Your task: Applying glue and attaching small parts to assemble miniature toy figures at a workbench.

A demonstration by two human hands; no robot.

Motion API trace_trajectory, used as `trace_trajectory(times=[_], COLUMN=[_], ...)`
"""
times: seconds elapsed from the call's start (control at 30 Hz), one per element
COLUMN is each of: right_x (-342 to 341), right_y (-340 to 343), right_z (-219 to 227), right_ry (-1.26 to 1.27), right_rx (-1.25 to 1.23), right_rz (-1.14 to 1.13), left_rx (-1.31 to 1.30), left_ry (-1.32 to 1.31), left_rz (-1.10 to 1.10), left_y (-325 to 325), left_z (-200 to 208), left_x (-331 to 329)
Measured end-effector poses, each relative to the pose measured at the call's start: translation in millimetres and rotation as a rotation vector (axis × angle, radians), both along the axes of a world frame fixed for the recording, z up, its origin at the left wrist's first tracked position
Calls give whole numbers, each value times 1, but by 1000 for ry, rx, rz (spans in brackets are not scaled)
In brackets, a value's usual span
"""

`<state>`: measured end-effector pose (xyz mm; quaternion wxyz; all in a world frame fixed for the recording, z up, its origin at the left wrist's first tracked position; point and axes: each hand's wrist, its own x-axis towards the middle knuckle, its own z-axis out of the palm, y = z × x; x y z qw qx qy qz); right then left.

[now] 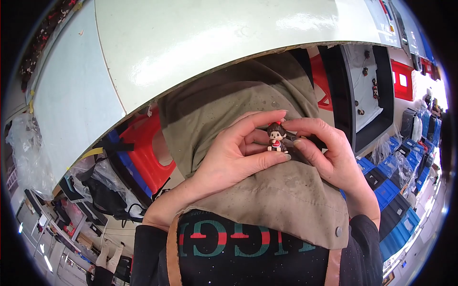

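Observation:
A small toy figurine [275, 138] with dark brown hair, a red bow on its head and a red outfit faces up above my lap. My left hand [242, 148] is closed around it, the thumb by its feet and the index finger above its head. From the right, my right hand [322, 145] meets it with curled fingers. The right index fingertip is at the bow, and the thumb lies beside the figurine's lower body. Something dark shows between the right fingers and the figurine, too small to make out. Under both hands spreads a brown-green apron [267, 190].
A pale worktable [191, 52] curves across the far side. To the right, a black-rimmed tray [367, 128] holds several small dark figurines on white lining. Red stools [151, 148] stand below the table, and blue crates [389, 190] are stacked at the right.

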<state>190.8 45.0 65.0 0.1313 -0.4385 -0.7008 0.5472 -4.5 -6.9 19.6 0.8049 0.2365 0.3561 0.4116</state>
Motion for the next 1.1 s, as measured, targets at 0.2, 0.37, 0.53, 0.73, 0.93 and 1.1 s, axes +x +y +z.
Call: trace_trajectory(times=[0.2,0.37,0.53,0.73,0.93,1.1], right_x=[-1,-3,-2,-4,-3,-3], right_y=[1,1,-3,-10,-13,-17], right_z=[3,5,-3,-6,-9,-15], right_ry=[-13,-26,-15,-62,-62,19], right_rx=[-22,-75,7,121,178,44], right_rz=[0,-15,-2,2,4,-81], left_rx=[20,29,-6,-54,-142,-141], left_ry=[15,44,50,70,-3,-11], left_rz=[11,21,31,46,22,22], left_y=[0,-1,-2,-3,0,-1], left_z=[0,-1,-2,-2,4,2], left_x=[1,1,2,2,-1,-1])
